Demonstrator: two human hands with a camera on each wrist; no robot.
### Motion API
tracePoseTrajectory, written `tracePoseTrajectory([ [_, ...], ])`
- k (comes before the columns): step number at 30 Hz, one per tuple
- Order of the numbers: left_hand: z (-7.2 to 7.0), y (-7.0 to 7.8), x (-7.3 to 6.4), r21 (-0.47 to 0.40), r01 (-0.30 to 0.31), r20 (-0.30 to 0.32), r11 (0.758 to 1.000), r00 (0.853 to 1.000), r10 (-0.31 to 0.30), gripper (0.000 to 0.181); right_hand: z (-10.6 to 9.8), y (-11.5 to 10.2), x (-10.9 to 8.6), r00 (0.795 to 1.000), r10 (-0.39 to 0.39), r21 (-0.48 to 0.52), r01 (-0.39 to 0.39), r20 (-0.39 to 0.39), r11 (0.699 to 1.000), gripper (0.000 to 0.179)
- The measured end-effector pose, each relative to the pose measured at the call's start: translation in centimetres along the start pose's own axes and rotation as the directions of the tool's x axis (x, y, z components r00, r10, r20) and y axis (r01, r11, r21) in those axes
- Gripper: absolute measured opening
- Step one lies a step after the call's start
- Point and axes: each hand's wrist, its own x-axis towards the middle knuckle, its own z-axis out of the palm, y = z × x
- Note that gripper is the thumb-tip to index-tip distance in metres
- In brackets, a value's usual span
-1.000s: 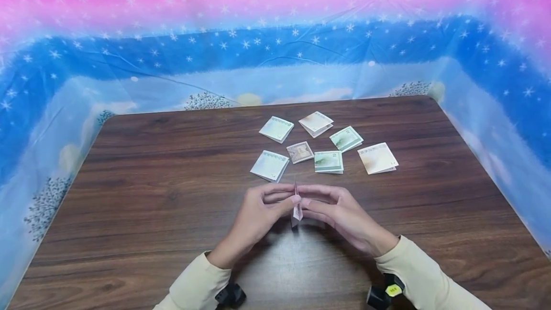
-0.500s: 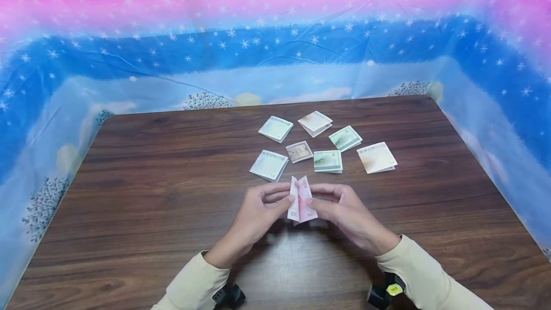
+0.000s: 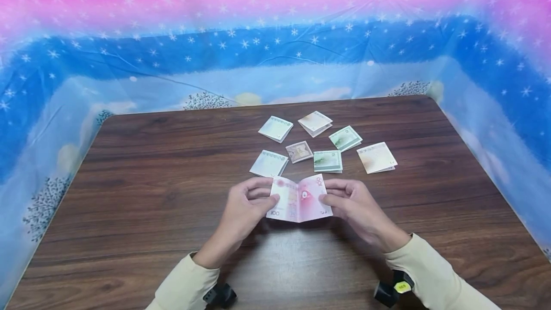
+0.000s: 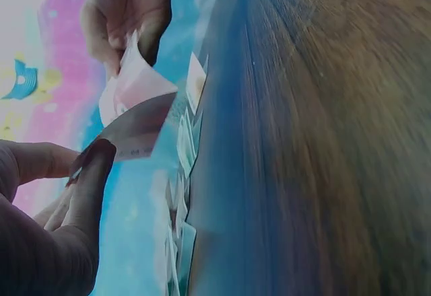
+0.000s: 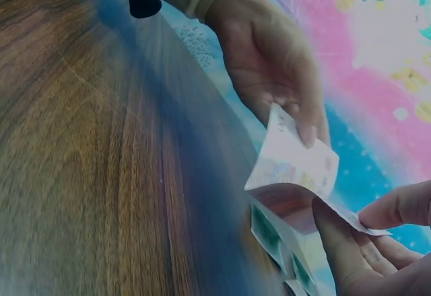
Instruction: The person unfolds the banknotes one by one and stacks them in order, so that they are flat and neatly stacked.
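Observation:
A pink 100 banknote (image 3: 298,200) is spread between both hands above the table, its centre crease pointing toward the person. My left hand (image 3: 247,209) pinches the left end between thumb and fingers. At the opposite end my right hand (image 3: 361,212) grips the note the same way. From the left wrist view, the banknote (image 4: 138,118) bows between the hands, clear of the wood. The right wrist view has the same banknote (image 5: 289,158) curving across, its darker underside partly showing.
Several folded banknotes lie beyond the hands on the wooden table (image 3: 150,204): a brown one (image 3: 299,152), green ones (image 3: 328,160) marked 2, and pale ones (image 3: 377,158). One pale green note (image 3: 269,162) lies just behind the held note. A snowflake-patterned cloth (image 3: 275,47) surrounds the table.
The pink banknote was folded shut and edge-on; it has been opened out nearly flat. My hands have moved apart, left hand leftward and right hand rightward, each keeping its end.

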Motion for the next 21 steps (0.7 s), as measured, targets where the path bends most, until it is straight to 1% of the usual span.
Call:
tracePoseTrajectory([
  [3, -0.5, -0.1, -0.1, 0.015, 0.013, -0.026, 1.0, 1.0, -0.012, 0.032, -0.4, -0.1, 0.0, 1.0, 0.008, -0.007, -0.008, -0.015, 1.0, 0.041],
  [8, -1.1, -0.4, -0.2, 0.03, 0.045, -0.043, 0.999, 0.998, -0.044, 0.03, -1.0, 0.0, 0.1, 0.999, 0.012, -0.019, -0.012, -0.03, 1.0, 0.035],
  [12, -1.6, -0.8, 0.0, 0.018, 0.088, -0.057, 0.996, 0.995, -0.086, 0.03, -1.5, 0.1, 0.2, 0.999, 0.019, -0.036, -0.02, -0.038, 0.999, 0.03],
  [16, -2.0, -0.9, 0.0, -0.005, 0.134, -0.056, 0.991, 0.989, -0.134, 0.031, -2.0, 0.3, 0.3, 0.998, 0.038, -0.063, -0.041, -0.047, 0.997, 0.028],
  [21, -2.4, -1.0, -0.1, -0.032, 0.186, -0.041, 0.982, 0.981, -0.187, 0.033, -2.3, 0.5, 0.5, 0.996, 0.073, -0.082, -0.077, -0.046, 0.994, 0.029],
])
